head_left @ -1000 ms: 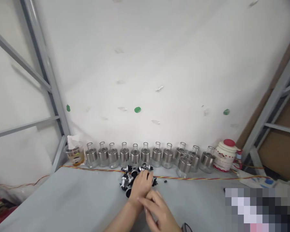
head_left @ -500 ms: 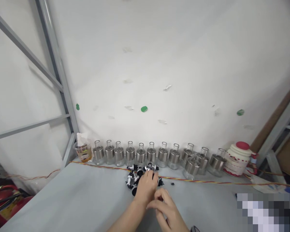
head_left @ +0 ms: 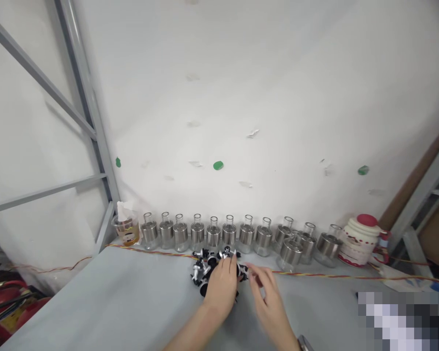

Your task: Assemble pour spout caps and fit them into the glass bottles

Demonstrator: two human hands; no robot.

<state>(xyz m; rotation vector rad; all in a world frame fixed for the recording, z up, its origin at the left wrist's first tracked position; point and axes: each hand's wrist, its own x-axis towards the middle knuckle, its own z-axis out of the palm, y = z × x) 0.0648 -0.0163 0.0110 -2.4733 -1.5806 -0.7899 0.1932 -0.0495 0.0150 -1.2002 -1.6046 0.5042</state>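
Note:
A pile of black-and-silver fittings, like bottle pourers or pump tops (head_left: 198, 271), lies on the grey table. My left hand (head_left: 221, 282) rests over the pile with its fingers bent down together. Dark bits show beside its palm and fingers, but what it grips is hidden. Just to the right is my right hand (head_left: 269, 297), thumb and index fingertips close together beside a black fitting (head_left: 243, 273). Anything in that pinch is too small or covered to make out. Behind the pile stand several clear glass bottles with metal bands (head_left: 229, 235), their necks open.
A red-and-yellow twisted cord (head_left: 314, 276) crosses the table in front of the bottles. A plastic cup of amber liquid (head_left: 129, 235) stands at the left end, a white jar with red lid (head_left: 359, 241) at the right. A grey metal frame (head_left: 95, 122) rises on the left.
My right hand has moved forward and right, away from my left wrist, its fingers stretching toward the pile's right side. The small black piece there is out of sight now. My left hand has barely shifted.

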